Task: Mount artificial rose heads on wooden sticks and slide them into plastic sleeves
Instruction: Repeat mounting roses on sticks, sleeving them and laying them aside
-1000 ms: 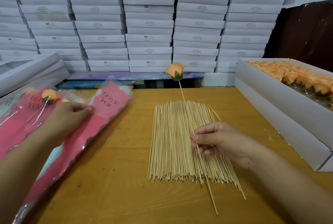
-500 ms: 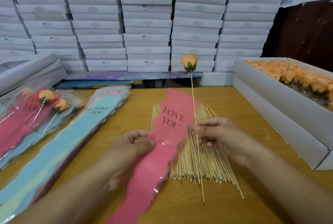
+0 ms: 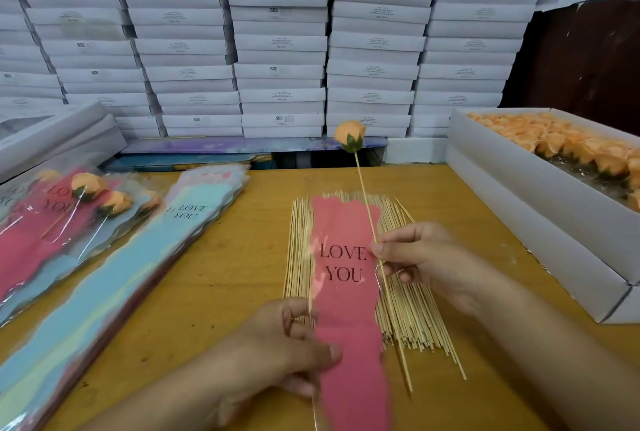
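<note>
- My left hand (image 3: 291,344) is nearest me, thumb and fingers pinching the pink sleeve (image 3: 346,292) low on its left edge; the sleeve runs away from that hand, its "LOVE YOU" print facing up, lying over the bundle of loose sticks (image 3: 412,309).
- Just beyond and to the right, my right hand (image 3: 426,261) pinches the wooden stick (image 3: 367,209) at about mid-length, fingertips close against the sleeve's right edge. The stick's bare tip points back towards me, past this hand, and the rose head (image 3: 349,135) stands mounted at the far end, well above the sleeve's scalloped mouth.
- I judge the step in hand to be the sliding-in: the rose is on, the stick is not yet inside the sleeve. To do it well I would part the mouth at the far end, feed the bare tip in first, and keep the stick along the sleeve's centre line.
- In the way: the loose sticks beneath could snag or roll as the sleeve shifts.
- Left of my left hand lies a stack of empty sleeves (image 3: 138,257), blue on top; farther left, finished sleeved roses (image 3: 86,188).
- Beyond my right hand, to the right, an open box of rose heads (image 3: 519,167).
- Farthest off, a wall of stacked white boxes (image 3: 277,49).
</note>
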{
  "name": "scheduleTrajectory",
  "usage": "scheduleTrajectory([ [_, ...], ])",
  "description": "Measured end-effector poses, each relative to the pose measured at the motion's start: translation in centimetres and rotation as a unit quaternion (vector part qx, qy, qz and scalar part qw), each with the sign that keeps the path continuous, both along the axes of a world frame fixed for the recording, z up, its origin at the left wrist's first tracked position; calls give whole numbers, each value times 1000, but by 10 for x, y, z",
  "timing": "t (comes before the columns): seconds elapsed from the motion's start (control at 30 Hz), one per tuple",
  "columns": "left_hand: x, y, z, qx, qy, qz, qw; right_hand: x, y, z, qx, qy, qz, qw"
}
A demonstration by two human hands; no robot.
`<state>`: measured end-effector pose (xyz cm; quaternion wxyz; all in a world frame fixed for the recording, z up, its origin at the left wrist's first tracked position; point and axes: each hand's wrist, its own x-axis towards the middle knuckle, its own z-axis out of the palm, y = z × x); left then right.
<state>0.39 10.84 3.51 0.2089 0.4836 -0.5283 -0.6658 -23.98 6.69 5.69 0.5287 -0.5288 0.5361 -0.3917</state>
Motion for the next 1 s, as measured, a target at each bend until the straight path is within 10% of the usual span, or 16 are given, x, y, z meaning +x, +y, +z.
scheduleTrajectory([
  [0.33, -12, -44, 22, -86, 61, 143, 984, 9, 7, -1, 11, 5, 35, 999],
  [1.0, -21, -39, 4, -42, 121, 115, 985, 10, 8, 0, -6, -2, 22, 1000],
])
